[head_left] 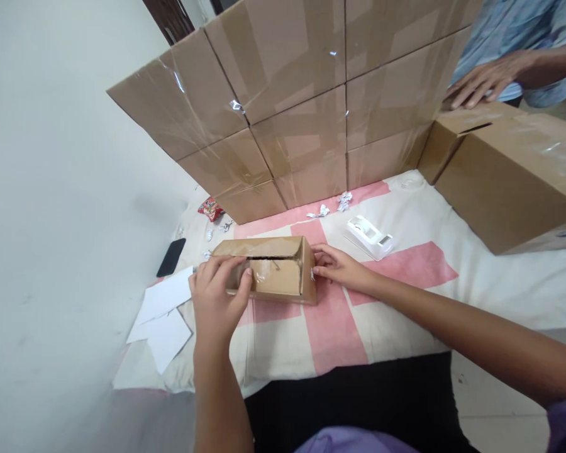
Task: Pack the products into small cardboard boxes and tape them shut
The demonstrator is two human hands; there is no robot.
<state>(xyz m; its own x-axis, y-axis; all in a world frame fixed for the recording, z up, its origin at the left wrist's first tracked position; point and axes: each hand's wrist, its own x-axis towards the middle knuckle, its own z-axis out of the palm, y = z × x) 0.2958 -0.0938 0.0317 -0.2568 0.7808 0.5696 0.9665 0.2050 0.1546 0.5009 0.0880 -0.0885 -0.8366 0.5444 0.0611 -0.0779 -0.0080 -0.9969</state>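
Observation:
A small brown cardboard box (278,280) lies on the bed sheet in front of me, with a narrow dark gap between its top flaps. My left hand (219,283) grips the box's left end, fingers bent over the top and thumb on the near flap. Against the right end rests my right hand (337,265), its fingers curled and thumb touching the cardboard. A small white scrap shows by that thumb; whether it is held or stuck to the box, I cannot tell.
Taped-together boxes (302,100) rise like a wall behind. A white tape dispenser (368,236), crumpled paper (344,201), a black phone (171,257), paper sheets (165,302) and a red packet (210,209) lie around. Another person's hand (493,78) rests on a large box (514,179).

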